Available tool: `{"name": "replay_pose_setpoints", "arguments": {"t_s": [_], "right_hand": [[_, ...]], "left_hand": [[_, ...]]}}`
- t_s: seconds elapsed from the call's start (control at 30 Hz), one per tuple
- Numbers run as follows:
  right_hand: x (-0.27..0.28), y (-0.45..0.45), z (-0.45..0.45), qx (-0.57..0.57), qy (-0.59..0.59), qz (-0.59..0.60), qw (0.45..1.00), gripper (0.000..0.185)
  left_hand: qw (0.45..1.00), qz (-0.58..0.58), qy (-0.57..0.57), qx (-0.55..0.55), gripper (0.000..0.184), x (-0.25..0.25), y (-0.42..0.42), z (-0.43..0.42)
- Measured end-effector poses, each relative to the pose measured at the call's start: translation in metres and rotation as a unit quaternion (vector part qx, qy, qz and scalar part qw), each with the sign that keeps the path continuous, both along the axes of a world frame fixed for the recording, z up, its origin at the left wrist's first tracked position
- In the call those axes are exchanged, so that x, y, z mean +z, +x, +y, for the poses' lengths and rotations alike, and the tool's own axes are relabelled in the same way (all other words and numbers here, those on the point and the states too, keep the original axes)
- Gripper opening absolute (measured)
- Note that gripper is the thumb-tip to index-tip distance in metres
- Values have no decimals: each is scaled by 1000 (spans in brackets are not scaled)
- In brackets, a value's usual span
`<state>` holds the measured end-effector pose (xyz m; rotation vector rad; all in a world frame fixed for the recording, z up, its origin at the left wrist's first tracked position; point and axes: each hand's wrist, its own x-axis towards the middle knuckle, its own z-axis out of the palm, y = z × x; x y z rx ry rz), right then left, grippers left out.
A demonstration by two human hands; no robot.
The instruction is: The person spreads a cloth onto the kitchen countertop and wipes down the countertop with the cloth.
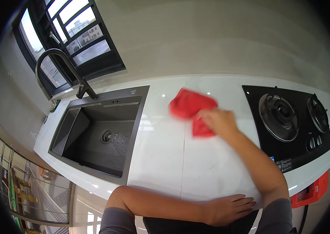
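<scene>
A red cloth [190, 103] lies bunched on the white countertop [161, 148], between the sink and the stove. My right hand [219, 121] grips it from the right side, with part of the cloth sticking out below the fingers. Hand and cloth are both blurred by motion. Across the front of my body rests my left forearm. At the counter's front edge my left hand [231, 210] lies flat with its fingers stretched to the right, and nothing is in it.
On the left a dark sink [137, 128] with water drops inside is set into the counter, under a black faucet [81, 84]. The black gas stove [289, 150] sits at right. Below it stands a red plastic object [315, 193]. A window [83, 35] is behind the faucet.
</scene>
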<state>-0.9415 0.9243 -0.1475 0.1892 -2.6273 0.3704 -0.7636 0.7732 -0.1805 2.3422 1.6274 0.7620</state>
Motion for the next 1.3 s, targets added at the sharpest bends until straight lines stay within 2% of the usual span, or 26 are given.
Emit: {"name": "replay_pose_setpoints", "arguments": {"t_s": [0.03,0.1,0.2,0.3,0.33,0.37,0.4,0.47,0.53,0.6,0.67,0.73,0.77,0.8,0.9,1.0,1.07,1.1,1.17,1.2,1.27,1.3], "right_hand": [[-3,-7,22,-57,-37,17,998,14],[4,-13,47,-198,-34,-24,979,16],[3,-10,51,-213,-30,-13,977,17],[2,5,12,-6,-51,28,998,15],[4,14,-10,57,-70,-25,996,14],[0,25,-33,144,-82,-31,986,12],[-7,38,-54,273,-103,17,956,14],[8,78,-86,410,-85,-69,906,10],[6,94,-101,479,-57,-24,876,9],[2,82,-90,471,-49,-3,881,9],[7,55,-64,410,-37,-26,911,10],[3,21,-34,282,-2,70,957,11],[1,11,-19,128,12,45,991,11],[0,0,-1,35,-35,8,999,13],[7,-14,46,-194,-49,-24,979,18],[12,-7,43,-209,-53,-17,976,19],[16,5,13,-116,-115,-35,986,18],[5,10,-3,-16,-203,-26,979,15],[6,39,-50,119,-284,-106,946,13],[3,53,-67,220,-227,-91,944,16],[16,86,-93,349,-136,-143,916,19],[14,94,-100,397,-133,-140,897,20]], "left_hand": [[1000,3,15,3,66,-1,-1,1],[999,7,30,7,67,-3,-1,1],[1000,5,26,2,67,-2,-2,1],[1000,-9,8,-6,67,-1,-2,1],[1000,2,11,-2,66,-1,-1,1],[1000,12,14,2,65,-2,-1,1],[1000,11,12,2,65,-2,-1,1],[1000,21,18,8,62,-4,1,2],[999,25,27,10,61,-6,2,2],[999,33,37,14,60,-5,1,1],[999,29,35,14,59,-2,-1,1],[999,21,37,14,59,-1,0,1],[999,15,40,15,59,-1,-1,0],[999,16,40,15,59,0,-2,0],[999,3,41,14,58,2,-3,0],[1000,4,24,11,58,3,0,1],[987,79,90,108,62,4,4,0],[986,81,91,110,62,2,5,0],[989,90,21,115,67,-2,8,1],[989,90,19,116,67,-2,7,1],[991,94,-15,93,69,-2,6,2],[991,91,-16,92,69,-3,6,1]]}}
